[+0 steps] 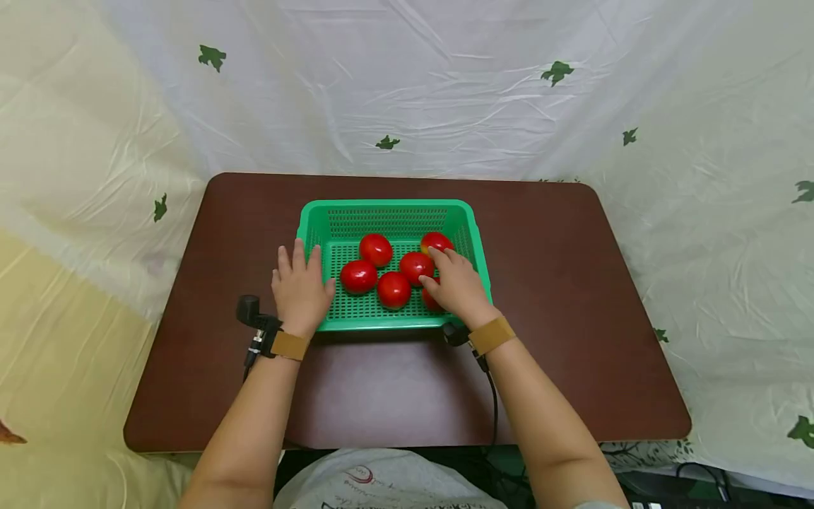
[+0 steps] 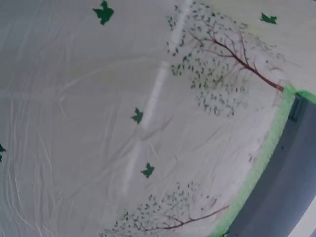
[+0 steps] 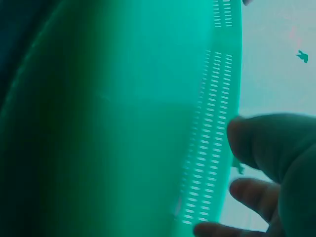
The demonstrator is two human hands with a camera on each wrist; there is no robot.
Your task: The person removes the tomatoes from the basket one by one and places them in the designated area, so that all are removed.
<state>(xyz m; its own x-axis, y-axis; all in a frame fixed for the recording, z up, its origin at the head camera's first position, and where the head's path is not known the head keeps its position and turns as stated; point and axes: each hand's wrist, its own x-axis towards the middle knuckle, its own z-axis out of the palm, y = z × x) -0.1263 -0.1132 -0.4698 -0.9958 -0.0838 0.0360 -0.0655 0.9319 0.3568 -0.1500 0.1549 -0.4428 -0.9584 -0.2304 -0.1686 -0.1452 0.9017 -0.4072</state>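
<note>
A green plastic basket (image 1: pixel 394 324) with slotted walls stands on the brown table. Several glossy red tomatoes (image 1: pixel 393 290) lie inside, mostly toward the middle and right. My left hand (image 1: pixel 300 293) lies along the basket's left side, fingers straight and spread, the thumb by the rim. Over the right side reaches my right hand (image 1: pixel 461 286), its fingers near the far-right tomato (image 1: pixel 435 241) and its thumb above another, partly hidden tomato (image 1: pixel 431 297). Whether it touches either one, I cannot tell. In the right wrist view, the basket wall (image 3: pixel 148 123) fills much of the picture, with fingertips (image 3: pixel 242 138) at its right.
The brown table (image 1: pixel 559 318) extends on both sides of the basket. White sheeting (image 1: pixel 445 85) with green leaf shapes hangs behind it. Each wrist wears a tan strap (image 1: pixel 492 335) with a black camera, and cables run back toward the body.
</note>
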